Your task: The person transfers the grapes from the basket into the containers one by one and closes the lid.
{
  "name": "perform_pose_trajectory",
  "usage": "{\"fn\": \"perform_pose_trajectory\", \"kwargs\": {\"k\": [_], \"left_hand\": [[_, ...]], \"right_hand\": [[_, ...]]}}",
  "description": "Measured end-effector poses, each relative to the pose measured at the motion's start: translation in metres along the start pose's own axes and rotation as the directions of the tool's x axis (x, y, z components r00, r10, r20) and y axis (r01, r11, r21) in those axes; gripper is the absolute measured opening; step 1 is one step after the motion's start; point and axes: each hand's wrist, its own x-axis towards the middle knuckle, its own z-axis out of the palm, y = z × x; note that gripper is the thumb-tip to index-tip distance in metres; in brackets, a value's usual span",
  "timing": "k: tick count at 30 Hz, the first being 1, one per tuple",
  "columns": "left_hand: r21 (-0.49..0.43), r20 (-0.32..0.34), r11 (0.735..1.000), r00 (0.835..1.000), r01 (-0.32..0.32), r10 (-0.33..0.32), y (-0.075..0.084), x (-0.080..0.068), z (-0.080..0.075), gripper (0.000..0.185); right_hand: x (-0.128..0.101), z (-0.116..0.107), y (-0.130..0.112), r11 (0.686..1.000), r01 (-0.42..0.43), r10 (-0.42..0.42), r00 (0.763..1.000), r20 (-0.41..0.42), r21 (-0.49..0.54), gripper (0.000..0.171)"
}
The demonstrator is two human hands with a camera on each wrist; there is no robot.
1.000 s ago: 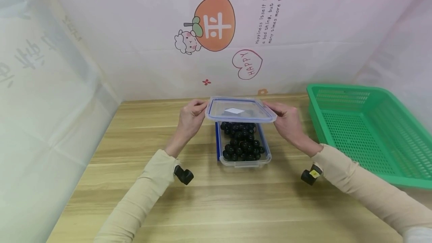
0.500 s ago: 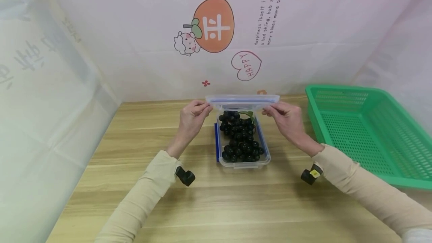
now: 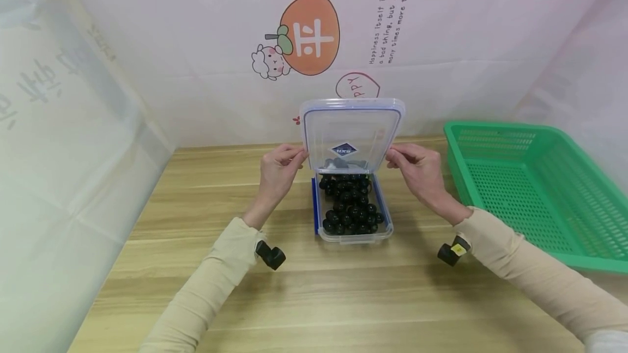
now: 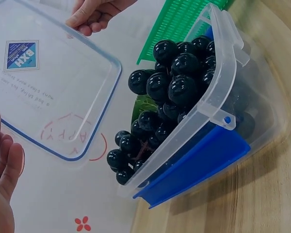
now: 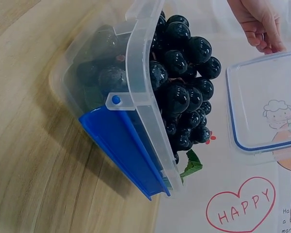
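A clear plastic lid [image 3: 350, 129] with a blue seal and a diamond-shaped label stands steeply tilted over the far end of a food container. My left hand [image 3: 281, 172] pinches its left edge; my right hand [image 3: 417, 173] pinches the right edge. The clear container [image 3: 355, 239] rests on the table, full of dark grapes [image 3: 354, 214]. In the left wrist view, a blue side latch [image 4: 199, 167] hangs folded down from its wall, and grapes [image 4: 183, 90] heap above the rim. The right wrist view shows another lowered blue latch [image 5: 123, 150] and a green leaf [image 5: 191, 164].
A green perforated basket [image 3: 466, 178] stands on the right of the wooden table [image 3: 304, 298]. Behind the container rises a printed white sheet [image 3: 221, 86], and more sheeting hangs at both sides. Each wrist carries a small black camera, such as the left one [image 3: 270, 255].
The lid has swung from lying nearly flat over the container's far end, through edge-on, to steeply raised with its face showing. Both hands have kept their grip and hardly shifted.
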Motion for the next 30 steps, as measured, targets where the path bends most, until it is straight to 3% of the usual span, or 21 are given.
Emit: {"fn": "perform_pose_trajectory", "kwargs": {"k": [8,15,24,30], "left_hand": [[-0.023,-0.002,0.997,0.997,0.077,-0.077,0.0015,-0.0014,0.0006,0.017],[-0.040,0.027,0.982,0.982,0.186,-0.185,0.0032,-0.0033,0.0006,0.023],[-0.020,0.044,0.977,0.977,0.211,-0.210,0.0057,-0.0046,0.0023,0.021],[0.015,0.075,0.961,0.958,0.277,-0.277,0.0023,-0.0077,0.0028,0.023]], "right_hand": [[0.0009,-0.0022,-0.0018,0.998,-0.056,0.055,0.998,-0.009,-0.036,0.009],[0.0016,-0.0042,-0.0030,0.991,-0.102,0.104,0.994,0.020,-0.084,0.012],[0.0007,-0.0072,0.0021,0.984,-0.155,0.160,0.986,0.049,-0.090,0.019],[-0.0023,-0.0089,0.0023,0.967,-0.224,0.236,0.967,0.098,-0.124,0.024]]}}
